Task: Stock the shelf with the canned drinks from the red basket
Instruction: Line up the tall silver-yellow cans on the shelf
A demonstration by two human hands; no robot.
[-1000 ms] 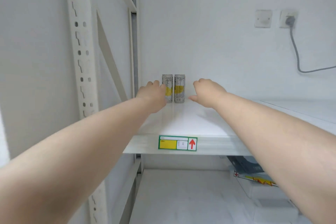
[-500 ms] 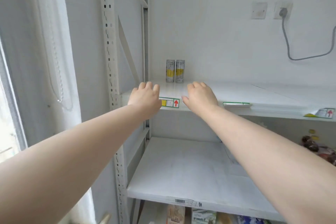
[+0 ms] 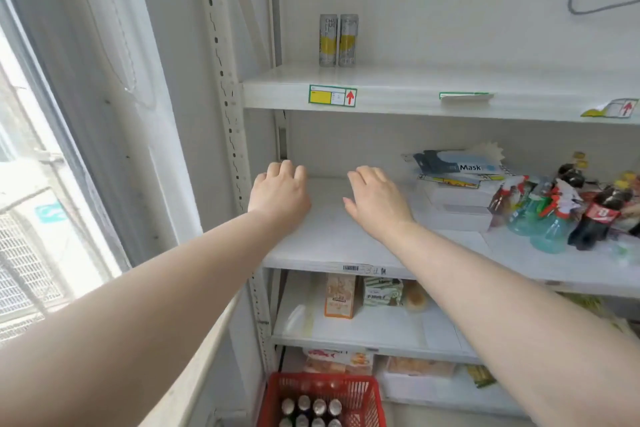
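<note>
Two slim silver-and-yellow cans (image 3: 338, 40) stand side by side at the back left of the top shelf (image 3: 398, 97). The red basket (image 3: 322, 399) sits on the floor at the bottom, with several can tops showing inside. My left hand (image 3: 280, 194) and my right hand (image 3: 375, 201) hover palm down in front of the second shelf (image 3: 329, 243), well below the two cans. Both hands hold nothing and their fingers are loosely spread.
A mask box (image 3: 457, 165), white boxes and several drink bottles (image 3: 571, 208) fill the right of the second shelf. Snack boxes (image 3: 341, 295) sit on the lower shelves. The perforated shelf upright (image 3: 228, 114) and a window (image 3: 31, 201) are to the left.
Both hands have drawn back from the two cans on the top shelf and dropped to the second shelf's level. The view has tilted down, bringing the red basket into sight.
</note>
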